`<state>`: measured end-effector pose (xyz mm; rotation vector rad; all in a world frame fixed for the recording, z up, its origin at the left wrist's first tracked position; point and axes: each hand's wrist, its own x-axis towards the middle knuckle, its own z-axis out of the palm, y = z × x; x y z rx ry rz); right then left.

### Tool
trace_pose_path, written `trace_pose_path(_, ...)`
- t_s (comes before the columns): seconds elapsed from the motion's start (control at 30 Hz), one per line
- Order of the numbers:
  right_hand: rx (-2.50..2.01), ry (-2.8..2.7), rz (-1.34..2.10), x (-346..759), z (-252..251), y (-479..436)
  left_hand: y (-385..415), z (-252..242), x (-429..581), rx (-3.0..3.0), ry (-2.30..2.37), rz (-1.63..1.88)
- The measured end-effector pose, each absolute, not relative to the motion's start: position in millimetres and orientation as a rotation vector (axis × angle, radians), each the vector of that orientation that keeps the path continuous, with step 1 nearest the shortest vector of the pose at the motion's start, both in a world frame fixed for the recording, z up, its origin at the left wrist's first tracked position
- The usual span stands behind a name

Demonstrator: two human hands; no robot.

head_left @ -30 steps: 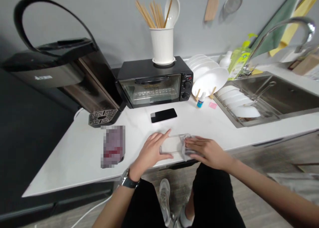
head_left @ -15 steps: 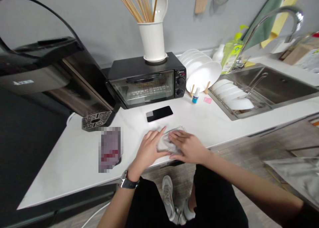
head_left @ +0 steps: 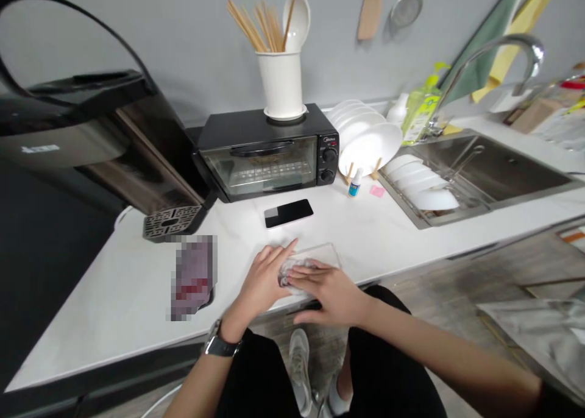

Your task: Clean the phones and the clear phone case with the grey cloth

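Observation:
A clear phone case (head_left: pixel 322 255) lies flat near the front edge of the white counter (head_left: pixel 114 296). My left hand (head_left: pixel 262 281) steadies the case's left end, fingers around its edge. My right hand (head_left: pixel 326 290) lies over the case's left half, fingers flat and pressing a crumpled grey wipe (head_left: pixel 292 272) onto it. A black phone (head_left: pixel 288 212) lies face up just behind the case.
A black toaster oven (head_left: pixel 265 153) carries a white utensil holder (head_left: pixel 281 86). White plates (head_left: pixel 370 141) stand in a rack beside a sink (head_left: pixel 484 168) with more plates. A dark appliance (head_left: pixel 91 138) fills the left. A small bottle (head_left: pixel 354 183) and a blurred object (head_left: pixel 194 276) sit on the counter.
My right hand has slid left across the case with the wipe, from its right end to its left half. The left hand kept hold of the case's left end.

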<state>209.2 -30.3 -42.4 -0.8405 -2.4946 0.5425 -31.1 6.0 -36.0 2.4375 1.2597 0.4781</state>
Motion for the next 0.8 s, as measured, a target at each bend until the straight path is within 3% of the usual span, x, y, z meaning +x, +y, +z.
trace_pose_path(0.2,-1.068,-2.47,0.38,227.0,-39.6,-24.4,7.3,-35.1,-30.1,2.459,1.175,0.495)
trace_pose_path(0.37,-0.823,-2.537,0.535,211.1,-37.2,-34.7,5.3,-34.1,-31.4,2.415,1.244,0.511)
trace_pose_path(0.53,-1.056,-2.551,0.446,225.8,-30.4,-28.5,4.5,-33.6,-30.4,2.384,1.171,0.528)
trace_pose_path(0.7,-0.771,-2.551,0.503,200.3,-35.0,-29.3,3.7,-33.2,-32.4,2.397,1.199,0.542)
trace_pose_path(0.8,-0.819,-2.59,0.544,219.2,-32.8,-29.6,0.7,-31.8,-30.7,2.366,1.212,0.531)
